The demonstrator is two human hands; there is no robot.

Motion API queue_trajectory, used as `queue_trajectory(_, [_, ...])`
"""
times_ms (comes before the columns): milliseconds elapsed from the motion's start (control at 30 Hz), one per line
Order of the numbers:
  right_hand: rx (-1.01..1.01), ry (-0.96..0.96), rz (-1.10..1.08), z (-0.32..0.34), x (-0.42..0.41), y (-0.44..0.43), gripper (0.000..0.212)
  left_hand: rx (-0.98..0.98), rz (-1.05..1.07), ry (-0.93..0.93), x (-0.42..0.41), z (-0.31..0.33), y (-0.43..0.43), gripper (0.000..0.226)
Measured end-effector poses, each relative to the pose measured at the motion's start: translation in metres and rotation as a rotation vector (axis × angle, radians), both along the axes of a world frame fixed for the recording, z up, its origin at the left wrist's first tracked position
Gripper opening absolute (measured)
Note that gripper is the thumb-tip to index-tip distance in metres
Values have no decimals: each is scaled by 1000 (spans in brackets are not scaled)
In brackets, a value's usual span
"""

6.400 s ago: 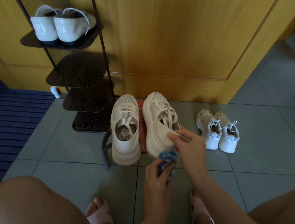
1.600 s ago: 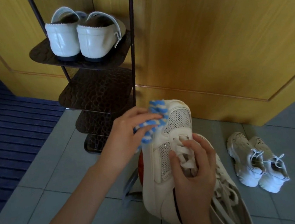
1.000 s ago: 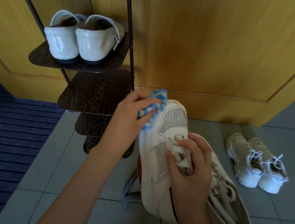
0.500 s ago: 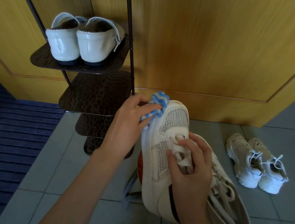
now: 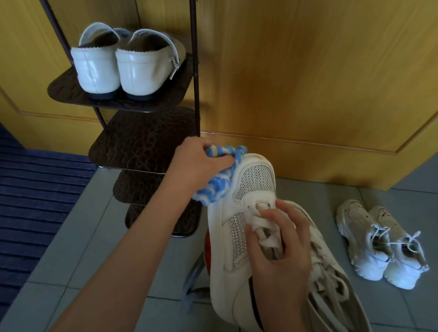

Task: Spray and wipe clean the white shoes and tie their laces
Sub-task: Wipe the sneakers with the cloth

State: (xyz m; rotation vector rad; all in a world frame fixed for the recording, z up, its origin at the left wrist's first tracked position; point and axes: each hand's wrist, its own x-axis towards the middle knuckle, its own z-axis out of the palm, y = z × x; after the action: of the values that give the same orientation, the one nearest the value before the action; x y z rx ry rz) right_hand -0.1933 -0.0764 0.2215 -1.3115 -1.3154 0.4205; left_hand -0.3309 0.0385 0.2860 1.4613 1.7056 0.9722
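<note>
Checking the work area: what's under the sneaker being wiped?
Its mate, the other white sneaker, laces loose, plus a sliver of something red and a dark metal leg. The held sneaker covers the rest.

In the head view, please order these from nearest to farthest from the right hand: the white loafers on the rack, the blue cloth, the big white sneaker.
1. The big white sneaker: in the right hand, whose fingers curl round its laces.
2. The blue cloth: at the sneaker's toe, gripped by the left hand.
3. The white loafers: up on a shelf of the rack, farthest back.
</note>
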Motion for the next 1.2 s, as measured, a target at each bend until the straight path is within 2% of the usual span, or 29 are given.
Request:
queue_trajectory(167, [-35,12,7,1,-4,1,30,-3,87,-136,-9,-19,-22,11])
queue_trajectory(267, [-65,-2,4,2,-7,4,29,-19,96,-142,-14,-34,-39,20])
queue_trajectory(433, [-127,-42,17,2,-10,8,29,-76,123,-151,-22,-55,-52,22])
queue_trajectory(633, [-330,-284,92,-6,-12,9,29,-243,127,-195,-29,-86,-67,19])
queue_trajectory(867, [-386,-353,117,-9,-7,6,29,-228,157,-275,-23,-104,-61,10])
queue_trajectory(1067, [-493,-403,132,-10,3,18,30,-193,106,-190,-15,-114,-29,22])
queue_trajectory(1200, [-497,-413,139,-11,3,19,30,-211,39,-122,-21,-113,-8,16])
